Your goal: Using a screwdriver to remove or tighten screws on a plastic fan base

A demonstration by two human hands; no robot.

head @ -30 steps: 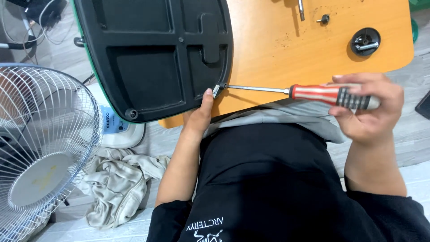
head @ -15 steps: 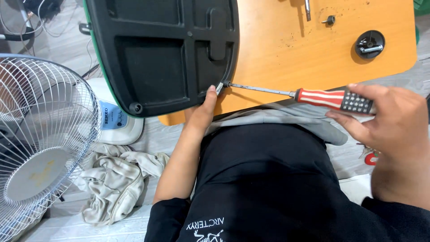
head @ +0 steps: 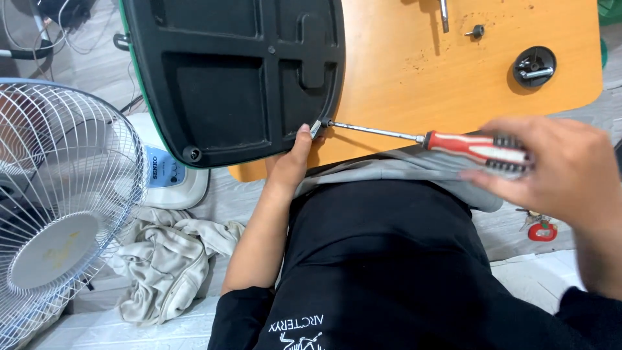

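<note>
Right hand: my right hand (head: pixel 551 172) is closed around the red-and-black handle of the screwdriver (head: pixel 476 148); the grip is full, fingers wrapped over the handle's dark end (this hand is somewhat blurred).
Screwdriver: lies nearly level, handle to my right, its thin metal shaft running left across the edge of the counter; the tip meets the rim of the black plastic base at its lower right corner.
Left hand: my left hand (head: pixel 293 162) comes up from below, thumb tip pressed against the small pale fitting (head: pixel 316 128) at the rim, just beside the screwdriver tip; the other fingers are hidden under the base, so I cannot tell how far that grip is closed.
Black plastic base: the black plastic base (head: pixel 233 78) is a large rounded panel with ribbed recesses, underside facing me, resting partly on the counter and overhanging its left edge.
Counter: the counter (head: pixel 453 84) is an orange wooden board with scuffed marks.
On the counter: a round black knob (head: pixel 534 66) at far right; a small screw (head: pixel 478 30) and a metal tool tip (head: pixel 444 14) near the top edge, all well apart from my hands.
Floor, left: a white wire fan grille (head: pixel 58 214), a white-and-blue fan stand (head: pixel 170 176) and a crumpled pale cloth (head: pixel 165 259).
</note>
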